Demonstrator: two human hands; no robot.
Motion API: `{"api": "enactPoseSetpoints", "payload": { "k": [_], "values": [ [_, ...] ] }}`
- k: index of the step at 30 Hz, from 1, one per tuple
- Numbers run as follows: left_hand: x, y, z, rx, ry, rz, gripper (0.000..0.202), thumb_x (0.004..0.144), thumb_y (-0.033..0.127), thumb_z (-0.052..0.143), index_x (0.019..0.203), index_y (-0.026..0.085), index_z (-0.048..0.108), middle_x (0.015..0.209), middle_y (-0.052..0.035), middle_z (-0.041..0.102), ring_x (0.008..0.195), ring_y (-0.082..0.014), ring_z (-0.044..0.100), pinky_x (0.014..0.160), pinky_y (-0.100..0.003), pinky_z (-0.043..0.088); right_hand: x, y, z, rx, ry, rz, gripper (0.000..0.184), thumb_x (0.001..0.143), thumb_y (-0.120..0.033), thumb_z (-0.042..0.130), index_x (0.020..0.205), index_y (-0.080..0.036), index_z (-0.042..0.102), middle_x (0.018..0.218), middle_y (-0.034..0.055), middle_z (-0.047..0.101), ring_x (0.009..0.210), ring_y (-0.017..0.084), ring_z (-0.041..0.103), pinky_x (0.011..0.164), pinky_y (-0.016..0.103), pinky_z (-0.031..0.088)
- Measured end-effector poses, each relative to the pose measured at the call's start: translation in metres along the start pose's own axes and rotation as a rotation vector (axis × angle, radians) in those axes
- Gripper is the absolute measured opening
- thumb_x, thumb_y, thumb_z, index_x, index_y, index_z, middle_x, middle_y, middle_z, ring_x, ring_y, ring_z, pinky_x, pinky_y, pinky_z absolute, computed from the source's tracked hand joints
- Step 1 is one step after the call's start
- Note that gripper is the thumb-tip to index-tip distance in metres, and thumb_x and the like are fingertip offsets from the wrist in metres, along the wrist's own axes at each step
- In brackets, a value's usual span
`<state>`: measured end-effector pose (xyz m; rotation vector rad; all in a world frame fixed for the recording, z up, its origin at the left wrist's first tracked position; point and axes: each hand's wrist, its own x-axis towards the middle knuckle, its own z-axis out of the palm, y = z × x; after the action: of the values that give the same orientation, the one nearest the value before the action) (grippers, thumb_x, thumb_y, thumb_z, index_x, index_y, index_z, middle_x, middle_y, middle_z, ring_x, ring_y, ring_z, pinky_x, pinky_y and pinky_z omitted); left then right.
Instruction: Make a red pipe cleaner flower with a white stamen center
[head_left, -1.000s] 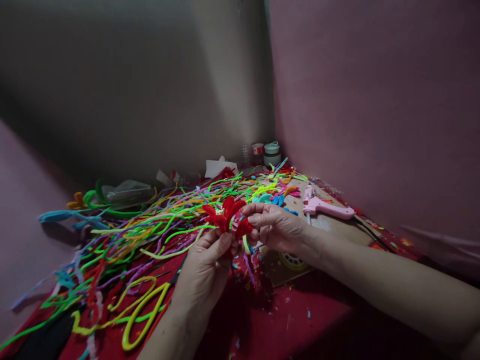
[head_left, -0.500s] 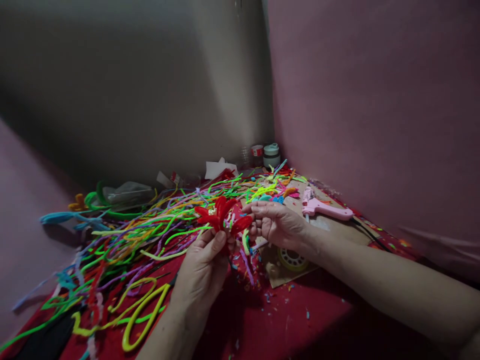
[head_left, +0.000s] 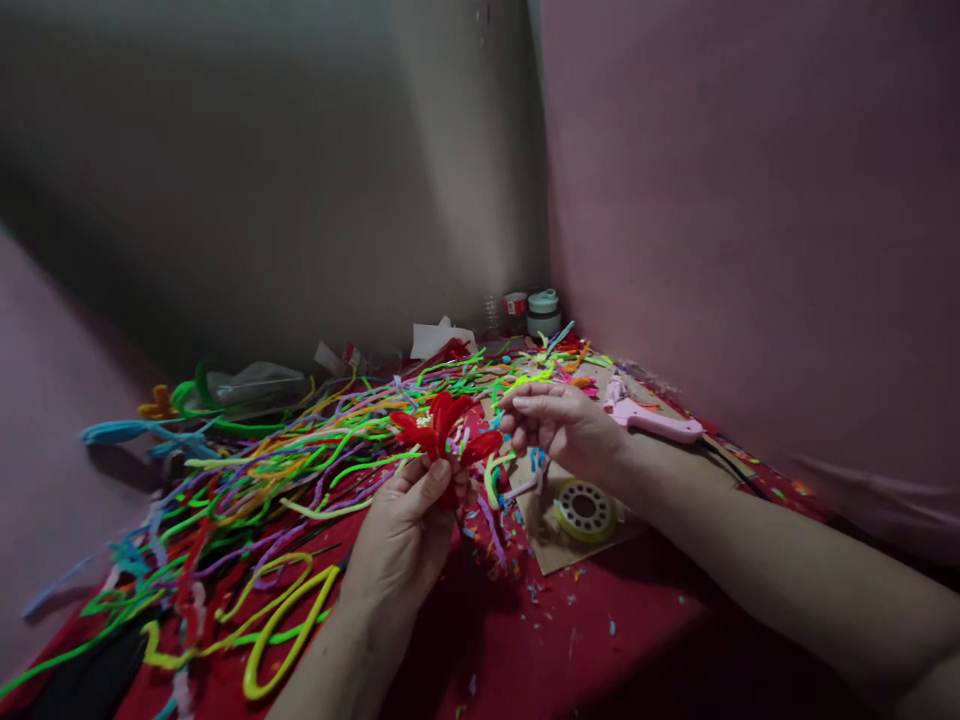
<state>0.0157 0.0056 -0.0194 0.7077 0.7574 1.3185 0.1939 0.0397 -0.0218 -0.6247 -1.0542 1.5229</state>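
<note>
Seemingly, red flower (head_left: 441,428) upright, petals facing up

The work surface sits in a corner where two walls meet. The wall on the left (head_left: 262,170) is a dull grey-beige, darker toward the upper left and brighter near the corner. The wall on the right (head_left: 750,200) is pink and plain. A red cloth (head_left: 600,640) covers the table, speckled with small coloured scraps. The light is dim and soft.
</note>
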Motion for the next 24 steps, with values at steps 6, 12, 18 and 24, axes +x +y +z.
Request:
{"api": "enactPoseSetpoints", "payload": {
  "k": [6, 12, 18, 24],
  "values": [
    [0.005, 0.002, -0.005, -0.013, 0.003, 0.027, 0.026, 0.047, 0.015, 0.084, 0.064, 0.011, 0.064, 0.062, -0.0009, 0.062, 0.056, -0.0104, 0.056, 0.057, -0.023, 0.049, -0.031, -0.038, -0.054, -1.193, 0.348, -0.292, 0.021, 0.074, -0.016, 0.052, 0.092, -0.016, 0.063, 0.091, 0.0084, 0.063, 0.076, 0.018, 0.057, 0.068, 0.031, 0.044],
    [0.004, 0.000, -0.002, -0.008, 0.000, 0.003, 0.026, 0.047, 0.014, 0.084, 0.064, 0.011, 0.064, 0.061, -0.0004, 0.062, 0.054, -0.0099, 0.055, 0.057, -0.023, 0.049, -0.060, -0.026, -0.117, -2.039, 0.345, 0.012, 0.050, 0.076, -0.015, 0.045, 0.125, -0.006, 0.048, 0.112, 0.0213, 0.058, 0.097, 0.030, 0.053, 0.081, 0.040, 0.040],
    [0.006, 0.002, -0.003, -0.069, -0.029, 0.051, 0.024, 0.049, 0.014, 0.083, 0.063, 0.011, 0.064, 0.061, -0.0002, 0.062, 0.054, -0.0101, 0.055, 0.055, -0.024, 0.049, -0.060, -0.017, -0.118, -1.912, 0.479, -0.150, 0.049, 0.072, -0.013, 0.046, 0.120, -0.006, 0.051, 0.104, 0.0198, 0.060, 0.095, 0.029, 0.053, 0.080, 0.038, 0.041],
    [0.009, 0.005, -0.009, -0.134, -0.023, 0.122, 0.023, 0.049, 0.011, 0.082, 0.065, 0.011, 0.066, 0.060, -0.0010, 0.064, 0.055, -0.0108, 0.057, 0.054, -0.022, 0.049, -0.077, -0.041, -0.070, -1.157, 0.385, -0.235, 0.025, 0.078, -0.034, 0.052, 0.088, -0.015, 0.063, 0.076, 0.0075, 0.061, 0.062, 0.018, 0.054, 0.059, 0.030, 0.044]
  ]
}}
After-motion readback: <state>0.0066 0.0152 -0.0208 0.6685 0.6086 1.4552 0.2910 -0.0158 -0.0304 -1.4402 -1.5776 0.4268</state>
